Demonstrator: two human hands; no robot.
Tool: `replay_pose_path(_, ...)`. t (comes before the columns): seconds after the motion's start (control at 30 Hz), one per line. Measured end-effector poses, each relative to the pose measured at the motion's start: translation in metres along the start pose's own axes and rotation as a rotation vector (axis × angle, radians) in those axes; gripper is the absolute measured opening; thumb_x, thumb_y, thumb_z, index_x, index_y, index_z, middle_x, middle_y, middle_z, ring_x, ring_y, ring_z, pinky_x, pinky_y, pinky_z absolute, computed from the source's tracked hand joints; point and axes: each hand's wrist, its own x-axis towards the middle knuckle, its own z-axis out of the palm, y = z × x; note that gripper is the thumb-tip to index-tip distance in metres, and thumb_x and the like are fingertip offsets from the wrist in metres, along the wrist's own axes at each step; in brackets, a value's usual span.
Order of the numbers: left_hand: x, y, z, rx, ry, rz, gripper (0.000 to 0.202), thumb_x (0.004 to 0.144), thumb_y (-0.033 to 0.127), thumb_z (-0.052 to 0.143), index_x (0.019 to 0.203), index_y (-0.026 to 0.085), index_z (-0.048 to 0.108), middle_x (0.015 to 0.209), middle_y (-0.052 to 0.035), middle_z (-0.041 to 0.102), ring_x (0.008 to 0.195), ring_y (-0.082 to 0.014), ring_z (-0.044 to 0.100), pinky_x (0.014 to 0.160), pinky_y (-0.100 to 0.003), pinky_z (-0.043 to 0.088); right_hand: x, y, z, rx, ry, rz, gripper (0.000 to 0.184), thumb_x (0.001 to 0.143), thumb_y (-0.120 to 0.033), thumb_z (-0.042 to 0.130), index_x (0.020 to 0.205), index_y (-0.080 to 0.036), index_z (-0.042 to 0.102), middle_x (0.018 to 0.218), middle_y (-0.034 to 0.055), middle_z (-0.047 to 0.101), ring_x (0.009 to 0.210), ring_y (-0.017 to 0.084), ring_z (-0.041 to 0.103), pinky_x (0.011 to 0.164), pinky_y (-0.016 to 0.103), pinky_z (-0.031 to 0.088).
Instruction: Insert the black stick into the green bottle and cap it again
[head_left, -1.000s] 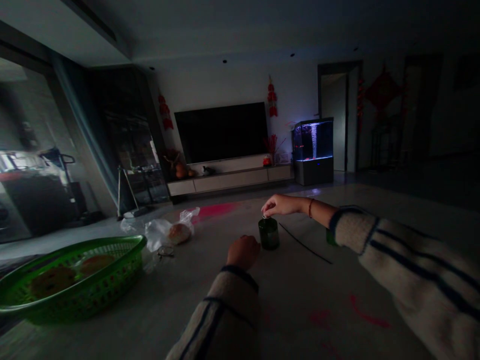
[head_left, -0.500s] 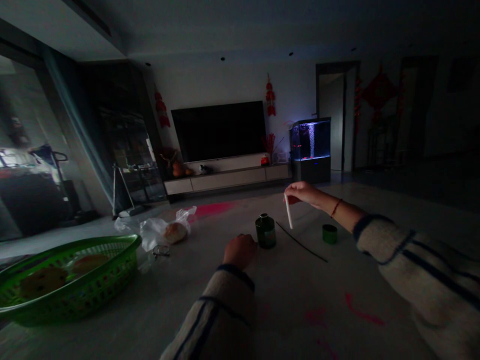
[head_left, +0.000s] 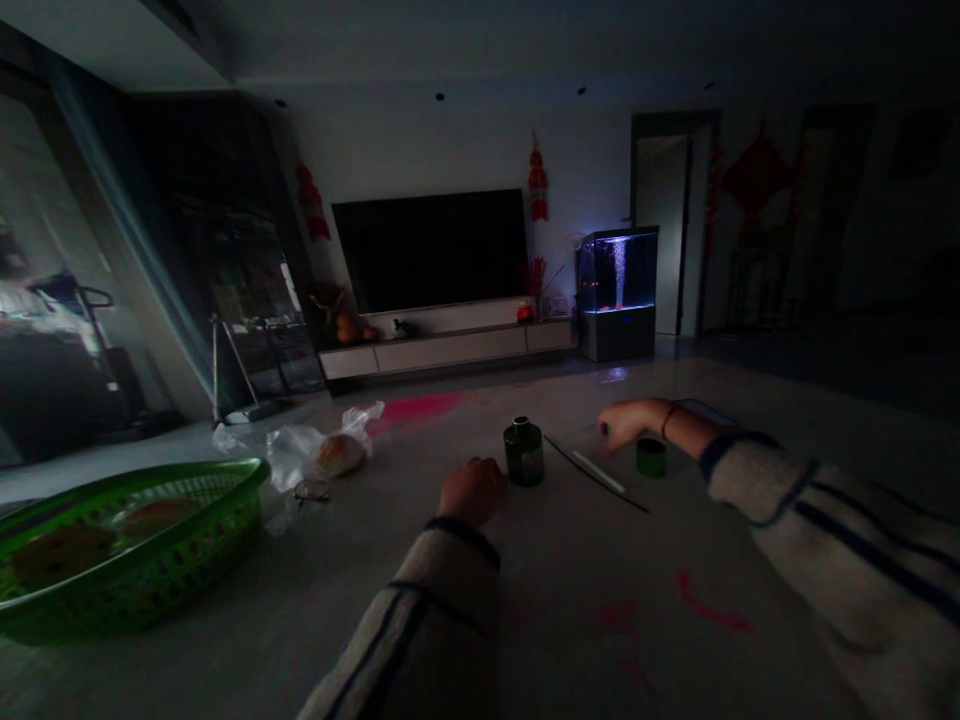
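Note:
A dark green glass bottle (head_left: 523,455) with a narrow neck stands upright on the table. Just left of it my left hand (head_left: 472,490) rests as a closed fist, with no object showing in it. A white stick (head_left: 598,472) lies beside a thin dark stick (head_left: 634,502), both right of the bottle. My right hand (head_left: 634,424) hovers past the white stick's far end, its fingers loosely bent downward and apart, holding nothing. Close below that wrist sits a short green cap (head_left: 651,458).
At left stands a green plastic basket (head_left: 187,570) with bread-like rounds inside. A bun (head_left: 341,455) in a clear plastic bag (head_left: 289,455) and a pair of glasses (head_left: 311,493) lie beside it. Pink marks (head_left: 712,605) stain the tabletop. A lit aquarium (head_left: 619,275) glows beyond.
My right hand has let go of the white stick, which now lies on the table, and has moved right towards the green cap. My left fist stays by the bottle. The view has shifted slightly.

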Motion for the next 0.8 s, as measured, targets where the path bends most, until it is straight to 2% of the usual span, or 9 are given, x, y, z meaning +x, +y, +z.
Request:
replay_pose_path(0.07, 0.000, 0.000, 0.001, -0.005, 0.004, -0.001, 0.031, 0.084, 0.033, 0.037, 0.094, 0.016, 0.061, 0.099, -0.0127, 0.062, 0.086, -0.0229, 0.061, 0.067, -0.030, 0.046, -0.004, 0.008, 0.000, -0.104, -0.204, 0.107, 0.029, 0.046, -0.032, 0.075, 0.061, -0.010, 0.062, 0.061, 0.0065, 0.062, 0.068, 0.024, 0.062, 0.059, 0.033, 0.047)
replay_pose_path(0.13, 0.001, -0.001, 0.002, -0.008, 0.008, 0.002, 0.031, 0.083, 0.034, 0.037, 0.094, 0.017, 0.061, 0.099, -0.0131, 0.062, 0.086, -0.0236, 0.061, 0.066, -0.031, 0.046, -0.005, 0.015, 0.001, -0.089, -0.369, 0.186, 0.032, 0.045, -0.033, 0.075, 0.061, -0.010, 0.061, 0.054, 0.0035, 0.057, 0.059, 0.022, 0.060, 0.052, 0.033, 0.047)
replay_pose_path(0.2, 0.001, -0.002, 0.003, -0.010, 0.012, 0.002, 0.031, 0.083, 0.033, 0.037, 0.094, 0.016, 0.061, 0.097, -0.0135, 0.062, 0.086, -0.0240, 0.061, 0.065, -0.031, 0.046, -0.004, 0.021, 0.002, 0.020, -0.400, 0.160, 0.032, 0.046, -0.032, 0.075, 0.064, -0.010, 0.059, 0.054, 0.0014, 0.056, 0.053, 0.019, 0.058, 0.049, 0.031, 0.046)
replay_pose_path(0.27, 0.002, -0.002, 0.004, -0.013, 0.018, 0.002, 0.030, 0.083, 0.032, 0.038, 0.094, 0.017, 0.061, 0.096, -0.0133, 0.062, 0.085, -0.0239, 0.061, 0.065, -0.031, 0.046, -0.002, 0.024, 0.001, 0.218, -0.314, 0.022, 0.033, 0.049, -0.030, 0.073, 0.071, -0.011, 0.058, 0.061, 0.0014, 0.057, 0.054, 0.016, 0.057, 0.049, 0.028, 0.046)
replay_pose_path(0.4, 0.001, -0.001, 0.004, -0.024, 0.025, -0.002, 0.028, 0.083, 0.031, 0.039, 0.091, 0.016, 0.062, 0.096, -0.0138, 0.062, 0.082, -0.0236, 0.062, 0.065, -0.031, 0.045, 0.002, 0.016, -0.007, 0.707, -0.031, -0.269, 0.034, 0.057, -0.025, 0.069, 0.085, -0.013, 0.053, 0.074, 0.0017, 0.058, 0.065, 0.012, 0.056, 0.057, 0.022, 0.047)
replay_pose_path(0.53, 0.000, -0.002, 0.004, -0.048, 0.045, 0.010, 0.028, 0.082, 0.032, 0.040, 0.091, 0.017, 0.062, 0.096, -0.0133, 0.062, 0.084, -0.0238, 0.061, 0.067, -0.032, 0.045, 0.006, -0.014, -0.016, 1.020, 0.160, -0.412, 0.042, 0.062, -0.020, 0.066, 0.101, -0.014, 0.050, 0.081, 0.0020, 0.058, 0.071, 0.011, 0.057, 0.063, 0.023, 0.047)
replay_pose_path(0.6, 0.001, -0.003, 0.007, -0.111, 0.057, 0.004, 0.027, 0.080, 0.033, 0.044, 0.095, 0.018, 0.061, 0.097, -0.0117, 0.062, 0.085, -0.0237, 0.061, 0.069, -0.033, 0.045, 0.009, -0.035, -0.019, 1.104, 0.243, -0.493, 0.035, 0.068, -0.022, 0.062, 0.102, -0.014, 0.053, 0.082, 0.0021, 0.059, 0.071, 0.009, 0.056, 0.068, 0.024, 0.047)
replay_pose_path(0.67, 0.004, -0.003, 0.013, -0.264, 0.070, -0.005, 0.033, 0.074, 0.035, 0.053, 0.102, 0.017, 0.057, 0.098, -0.0112, 0.062, 0.088, -0.0243, 0.060, 0.073, -0.034, 0.045, 0.013, -0.055, -0.019, 1.124, 0.315, -0.545, 0.026, 0.070, -0.022, 0.061, 0.093, -0.012, 0.058, 0.081, 0.0030, 0.060, 0.070, 0.009, 0.057, 0.071, 0.025, 0.047)
replay_pose_path(0.8, 0.014, 0.004, 0.030, -0.763, 0.092, 0.011, 0.064, 0.059, 0.034, 0.071, 0.115, 0.016, 0.046, 0.106, -0.0127, 0.060, 0.097, -0.0249, 0.057, 0.081, -0.034, 0.043, 0.019, -0.080, -0.009, 1.110, 0.453, -0.555, 0.028, 0.066, -0.022, 0.066, 0.091, -0.012, 0.058, 0.081, 0.0031, 0.061, 0.072, 0.011, 0.058, 0.073, 0.028, 0.048)
